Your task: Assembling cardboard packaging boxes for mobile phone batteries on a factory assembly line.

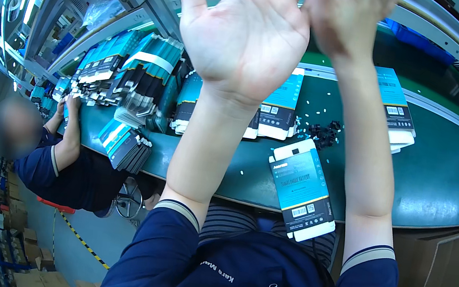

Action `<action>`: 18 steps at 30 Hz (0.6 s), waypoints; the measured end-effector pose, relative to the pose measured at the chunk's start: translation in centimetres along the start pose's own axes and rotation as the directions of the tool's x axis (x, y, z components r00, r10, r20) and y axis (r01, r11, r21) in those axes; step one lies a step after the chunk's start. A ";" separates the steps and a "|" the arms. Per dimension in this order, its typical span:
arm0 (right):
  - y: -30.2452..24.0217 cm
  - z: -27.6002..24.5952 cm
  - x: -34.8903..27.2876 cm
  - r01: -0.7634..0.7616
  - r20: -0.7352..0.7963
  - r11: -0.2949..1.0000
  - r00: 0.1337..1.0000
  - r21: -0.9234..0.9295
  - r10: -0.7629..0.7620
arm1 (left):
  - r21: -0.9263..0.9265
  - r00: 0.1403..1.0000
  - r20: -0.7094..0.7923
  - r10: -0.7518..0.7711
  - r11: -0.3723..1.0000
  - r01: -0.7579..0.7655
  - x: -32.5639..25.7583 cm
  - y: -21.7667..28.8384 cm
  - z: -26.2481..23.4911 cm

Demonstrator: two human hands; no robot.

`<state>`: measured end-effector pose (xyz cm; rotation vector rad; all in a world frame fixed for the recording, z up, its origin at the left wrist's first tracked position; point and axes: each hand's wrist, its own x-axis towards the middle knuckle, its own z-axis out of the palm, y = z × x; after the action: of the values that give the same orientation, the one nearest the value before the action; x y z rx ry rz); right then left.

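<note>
While my left hand [246, 33] is raised with open palm and spread fingers, empty, my blurred right hand [350, 13] beside it looks released too; the flat teal-and-black cardboard package [301, 189] lies at five o'clock on the dark green counter [438, 175].

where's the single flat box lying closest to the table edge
In the head view, the flat box lies between the forearms, overhanging the green table edge, just below the small black parts.
</note>
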<state>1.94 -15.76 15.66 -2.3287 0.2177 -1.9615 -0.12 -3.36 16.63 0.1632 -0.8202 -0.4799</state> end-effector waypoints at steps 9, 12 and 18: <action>-6.5 -5.4 -0.5 0.025 0.267 0.910 0.952 0.415 -0.148 | 0.272 0.982 0.185 -0.041 0.962 -0.011 0.3 -0.3 -2.5; -3.1 0.2 0.0 0.269 -0.109 0.864 0.963 0.427 -0.246 | 0.542 0.995 -0.096 -0.017 0.837 0.067 -0.6 0.4 -0.3; 4.6 1.3 0.7 -0.403 0.284 0.800 0.910 0.445 0.300 | 0.197 0.975 0.160 0.151 0.964 -0.182 0.1 2.9 2.7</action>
<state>3.11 -20.41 15.34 -1.9520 0.1047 -1.3875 -1.04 -0.75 19.42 0.2547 -1.0176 -0.2467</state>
